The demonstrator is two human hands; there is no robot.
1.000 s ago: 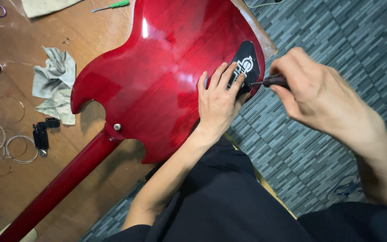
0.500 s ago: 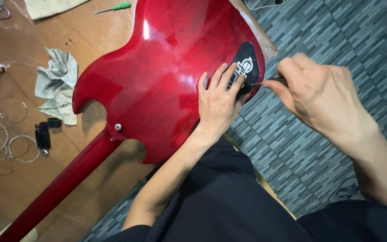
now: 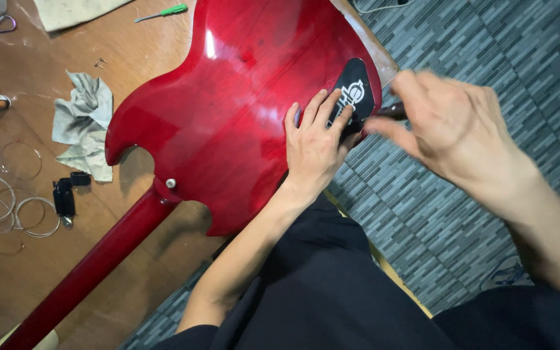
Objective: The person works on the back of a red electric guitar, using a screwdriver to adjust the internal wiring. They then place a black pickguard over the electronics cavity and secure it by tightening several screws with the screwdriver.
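A glossy red electric guitar [image 3: 241,110] lies face down across a brown wooden table [image 3: 8,285], its neck running to the lower left. My left hand [image 3: 315,146] rests flat on the guitar's back, fingertips on a black cover plate [image 3: 356,91] near the body's edge. My right hand [image 3: 452,126], blurred by motion, grips the dark handle of a screwdriver [image 3: 390,112] whose tip meets the plate beside my left fingertips.
On the table sit a crumpled grey cloth [image 3: 85,123], coiled guitar strings [image 3: 1,207], a small black tool [image 3: 65,194], a green-handled screwdriver [image 3: 163,11] and another cloth [image 3: 72,10]. Grey patterned floor [image 3: 487,39] lies to the right. My dark trousers [image 3: 332,291] fill the foreground.
My right hand has rolled over the screwdriver handle, its fingers shifting around it. My left hand and the guitar have stayed in place.
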